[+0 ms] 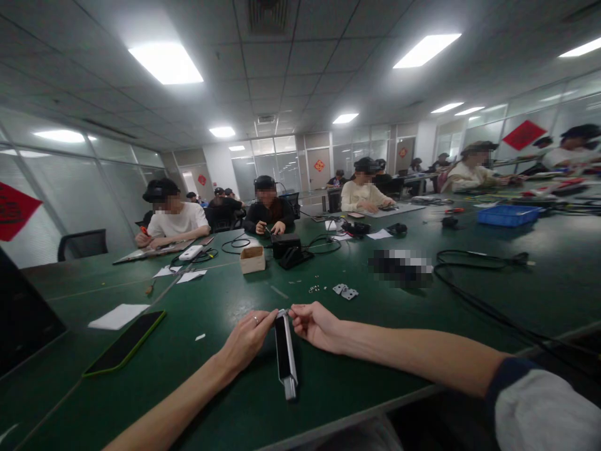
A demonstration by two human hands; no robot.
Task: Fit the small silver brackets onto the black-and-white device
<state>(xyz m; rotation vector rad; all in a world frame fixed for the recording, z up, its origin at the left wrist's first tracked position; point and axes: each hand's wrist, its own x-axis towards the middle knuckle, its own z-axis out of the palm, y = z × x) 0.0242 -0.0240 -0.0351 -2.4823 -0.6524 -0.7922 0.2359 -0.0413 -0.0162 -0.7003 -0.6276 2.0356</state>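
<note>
Left hand (251,338) has its fingertips closed on the far end of a slim black-and-silver device (284,351) lying lengthwise on the tabletop (225,416), probably to steady it, while the right hand (315,326) curls into a tight pinch beside that end, anything held there too small to tell

Extends bare left forearm (183,394) diagonally inward from lower left. Holds left hand (248,339) back upward, wrist nearly straight, fingers long and close together, pointing forward and right. Holds bare right forearm (413,352) almost level, entering from right, pale sleeve (539,401) with dark cuff around upper arm. Curls fingers of right hand (319,324) toward palm, fingertips near left hand's, slightly apart.
</note>
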